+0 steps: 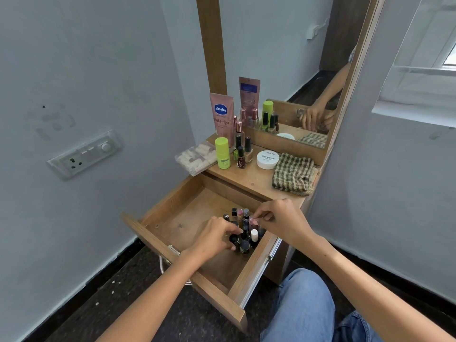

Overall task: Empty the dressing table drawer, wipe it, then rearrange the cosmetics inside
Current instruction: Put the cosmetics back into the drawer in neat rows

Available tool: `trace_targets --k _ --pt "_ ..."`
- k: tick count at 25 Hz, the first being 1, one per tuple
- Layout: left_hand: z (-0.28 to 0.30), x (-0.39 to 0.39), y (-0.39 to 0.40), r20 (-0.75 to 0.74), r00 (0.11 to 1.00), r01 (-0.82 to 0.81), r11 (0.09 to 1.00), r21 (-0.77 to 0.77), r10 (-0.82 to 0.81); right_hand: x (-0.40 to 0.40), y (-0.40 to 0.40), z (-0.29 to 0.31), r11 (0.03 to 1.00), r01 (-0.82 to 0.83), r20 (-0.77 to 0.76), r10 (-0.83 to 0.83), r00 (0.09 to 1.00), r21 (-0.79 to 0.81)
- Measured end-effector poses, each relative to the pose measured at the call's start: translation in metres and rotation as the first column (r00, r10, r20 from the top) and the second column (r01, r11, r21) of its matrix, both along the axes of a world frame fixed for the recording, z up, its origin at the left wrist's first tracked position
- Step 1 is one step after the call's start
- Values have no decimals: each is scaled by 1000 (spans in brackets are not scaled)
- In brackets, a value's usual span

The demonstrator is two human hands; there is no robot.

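A knee in blue jeans (303,307) is at the bottom, at 5 o'clock from the open drawer (172,213). The drawer is pulled out from the bench (249,178) toward the person, and its wooden floor is bare on the left half. A group of small bottles (244,230) stands upright in the right part of the drawer, close together, most with dark caps and one with a white cap (254,235). The left hand (214,238) reaches in from 7 o'clock, its fingers curled down around a black-capped bottle (234,239) at the near edge of the group. The right hand (278,220) comes from 4 o'clock and hangs over the far side of the group, thumb and forefinger pinched together on something small and pale; I cannot tell what it is. On the bench, at 12 o'clock from the drawer, lies a folded checked cloth (292,174) at the right edge. At 9 o'clock from the cloth sits a white jar (267,159), then some nail polishes (243,154), a green bottle (222,153) and a clear box (197,156) that overhangs the left edge. Behind them a pink tube (222,117) stands upright against the mirror (283,58), which reflects the things and a hand.
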State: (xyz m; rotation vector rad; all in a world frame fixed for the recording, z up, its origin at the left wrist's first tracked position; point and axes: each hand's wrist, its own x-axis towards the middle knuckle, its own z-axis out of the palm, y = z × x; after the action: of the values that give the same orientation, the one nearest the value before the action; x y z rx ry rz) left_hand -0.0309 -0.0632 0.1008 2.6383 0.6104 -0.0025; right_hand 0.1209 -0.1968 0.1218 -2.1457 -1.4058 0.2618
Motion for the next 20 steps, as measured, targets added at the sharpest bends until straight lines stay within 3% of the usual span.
trace_targets --k 4,8,11,16,20 --pt "20 -1 10 32 999 -7 998 59 5 6 2 6 999 20 -21 -20 1000 35" --pt "55 20 22 372 924 -162 969 186 83 18 22 21 982 135 51 -142 989 131" --pt "63 58 33 503 861 -262 915 306 78 28 43 32 955 208 116 -235 965 210" --pt "47 104 42 402 914 -217 770 601 -57 41 60 34 932 253 151 -298 943 261" --pt "46 119 45 341 940 -204 771 603 -18 45 58 34 927 249 188 -307 933 280"
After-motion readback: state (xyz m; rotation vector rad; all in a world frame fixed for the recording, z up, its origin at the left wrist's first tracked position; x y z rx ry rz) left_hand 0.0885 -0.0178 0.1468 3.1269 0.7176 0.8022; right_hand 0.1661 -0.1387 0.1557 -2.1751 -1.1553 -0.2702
